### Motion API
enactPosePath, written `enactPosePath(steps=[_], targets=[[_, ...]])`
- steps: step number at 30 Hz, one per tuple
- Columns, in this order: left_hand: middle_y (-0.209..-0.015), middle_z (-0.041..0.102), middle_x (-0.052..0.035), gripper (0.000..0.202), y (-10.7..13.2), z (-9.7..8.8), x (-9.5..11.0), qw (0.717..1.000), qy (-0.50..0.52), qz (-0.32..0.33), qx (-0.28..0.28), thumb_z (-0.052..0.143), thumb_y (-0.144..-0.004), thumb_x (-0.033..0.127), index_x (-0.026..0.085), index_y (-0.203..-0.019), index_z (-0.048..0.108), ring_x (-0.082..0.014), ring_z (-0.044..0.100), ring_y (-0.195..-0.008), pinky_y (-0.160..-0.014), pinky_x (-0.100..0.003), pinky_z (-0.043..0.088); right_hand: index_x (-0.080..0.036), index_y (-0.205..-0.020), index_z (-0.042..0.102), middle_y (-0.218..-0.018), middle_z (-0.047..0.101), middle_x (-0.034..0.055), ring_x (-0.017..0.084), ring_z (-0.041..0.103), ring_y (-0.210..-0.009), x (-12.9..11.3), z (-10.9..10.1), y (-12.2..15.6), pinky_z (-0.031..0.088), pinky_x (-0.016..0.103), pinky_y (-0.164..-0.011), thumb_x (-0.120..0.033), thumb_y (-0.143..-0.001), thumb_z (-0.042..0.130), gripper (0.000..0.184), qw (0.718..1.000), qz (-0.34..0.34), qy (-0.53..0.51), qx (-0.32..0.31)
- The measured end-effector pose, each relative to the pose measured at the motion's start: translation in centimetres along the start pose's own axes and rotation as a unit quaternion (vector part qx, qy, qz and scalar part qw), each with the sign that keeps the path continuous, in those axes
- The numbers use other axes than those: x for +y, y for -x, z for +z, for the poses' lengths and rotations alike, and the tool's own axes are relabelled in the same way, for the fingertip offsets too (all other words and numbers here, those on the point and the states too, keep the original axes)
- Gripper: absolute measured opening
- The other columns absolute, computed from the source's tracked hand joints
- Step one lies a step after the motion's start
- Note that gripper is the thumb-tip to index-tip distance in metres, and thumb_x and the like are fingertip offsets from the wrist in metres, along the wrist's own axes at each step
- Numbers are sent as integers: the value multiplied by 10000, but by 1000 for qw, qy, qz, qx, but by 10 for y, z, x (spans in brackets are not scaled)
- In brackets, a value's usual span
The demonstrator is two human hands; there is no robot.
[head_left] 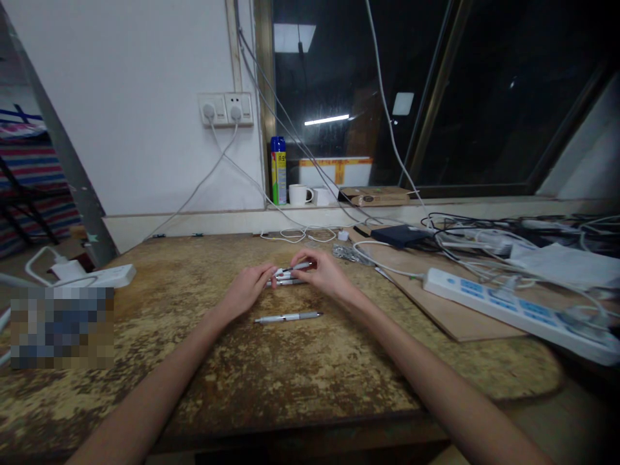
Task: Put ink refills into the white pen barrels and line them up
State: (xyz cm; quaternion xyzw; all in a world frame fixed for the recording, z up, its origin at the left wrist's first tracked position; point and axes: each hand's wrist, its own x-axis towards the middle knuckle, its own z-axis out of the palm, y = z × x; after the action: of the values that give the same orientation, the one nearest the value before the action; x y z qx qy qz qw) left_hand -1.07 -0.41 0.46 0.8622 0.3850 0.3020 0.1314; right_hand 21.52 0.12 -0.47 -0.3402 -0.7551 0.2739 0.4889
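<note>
Clock centred on the held pen (pixel 303 265), 12 toward the window (pixel 349 97).

Right hand (pixel 323 274), just off 3 o'clock: thumb and fingertips pinching the held pen, which sits above the table (pixel 217 374), grey end under the fingers. Left hand (pixel 248 289), toward 9: fingertips drawn together on a white piece (pixel 279 274), tip to tip with the right. Cannot tell whether the white piece and held pen are joined; small and blurred.

Below the fingers, about 7: at least one more, the hidden pen (pixel 287 282), partly covered, lying crosswise. At 6, nearer the body, the loose pen (pixel 289 317) flat on the worn tabletop, lying across, well apart from both hands.

Surroundings. Near 12, on the sill: spray can (pixel 279 174) upright, mug (pixel 298 194) just beside it, handle to 3. Between 1 and 2, a brown box (pixel 380 196). Between 2 and 3, clear bag (pixel 351 253), near the right hand; beyond it a dark box (pixel 400 236). Past 3, white strip (pixel 465 294), plugged, partly on a board (pixel 443 320). Socket (pixel 225 108) at 11, two plugs in.
</note>
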Motion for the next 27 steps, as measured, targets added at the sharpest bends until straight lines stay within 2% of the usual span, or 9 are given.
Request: enactPosePath(steps=[3,5,8,15,18,20,22,24,27], targets=[[-1008,737,-27,342,-1,0,-2,998,51,27,10,418,-1043,407,217,-1125,691,-206,656,-935,-880,-301,452,-191,-953,709,-914,719,36,169,654,-762,-2,0,-1,514,288,-714,-322,-825,672,187,998,28,-57,9],[-1126,730,-37,328,-2,0,-2,997,68,33,22,461,-1028,395,233,-1229,665,-218,648,-1038,-936,-319,454,-199,-990,708,-901,720,33,168,639,-738,-2,0,-1,496,279,-673,-353,-833,659,226,996,40,-74,30],[-1158,720,-46,316,-2,-1,-2,998,47,16,40,511,-1005,400,245,-1221,680,-230,644,-1041,-921,-340,473,-210,-972,706,-862,721,28,179,637,-751,-1,-2,-3,488,283,-679,-368,-815,667,226,993,54,-74,68],[-1126,706,-47,279,-1,-5,-4,997,14,19,71,529,-1000,378,248,-1183,693,-228,626,-1050,-944,-359,463,-198,-891,712,-848,727,39,197,671,-820,11,-12,-6,513,329,-824,-302,-808,613,166,982,90,-93,136],[-1111,701,-46,267,-1,-5,-6,997,8,24,75,539,-998,378,243,-1168,694,-230,621,-1054,-961,-370,451,-192,-862,715,-820,726,41,199,676,-804,20,-13,-6,513,333,-819,-264,-816,586,155,982,101,-28,160],[-1095,699,-46,270,-1,-4,-7,997,2,26,74,541,-998,391,242,-1162,696,-232,620,-1040,-959,-377,450,-194,-851,721,-810,729,39,199,674,-785,24,-11,-5,506,327,-794,-266,-832,581,159,984,97,31,145],[-1084,700,-47,276,-1,-4,-8,997,-5,24,71,535,-1001,400,245,-1161,697,-234,620,-1028,-957,-384,450,-195,-835,722,-802,731,36,197,671,-766,26,-7,-4,498,315,-758,-300,-861,571,185,989,94,55,102],[-1085,703,-49,277,-1,-4,-8,997,-8,25,67,530,-1002,401,247,-1158,699,-237,617,-1030,-965,-391,447,-190,-814,715,-768,723,36,195,663,-733,25,-2,-3,492,304,-718,-348,-887,557,235,992,99,47,59],[-1108,706,-47,267,-2,-4,-8,998,-7,36,58,527,-1004,388,248,-1143,706,-239,608,-1055,-985,-396,434,-180,-818,705,-742,710,37,192,652,-708,22,3,-3,488,295,-687,-383,-881,572,251,994,106,8,27]])
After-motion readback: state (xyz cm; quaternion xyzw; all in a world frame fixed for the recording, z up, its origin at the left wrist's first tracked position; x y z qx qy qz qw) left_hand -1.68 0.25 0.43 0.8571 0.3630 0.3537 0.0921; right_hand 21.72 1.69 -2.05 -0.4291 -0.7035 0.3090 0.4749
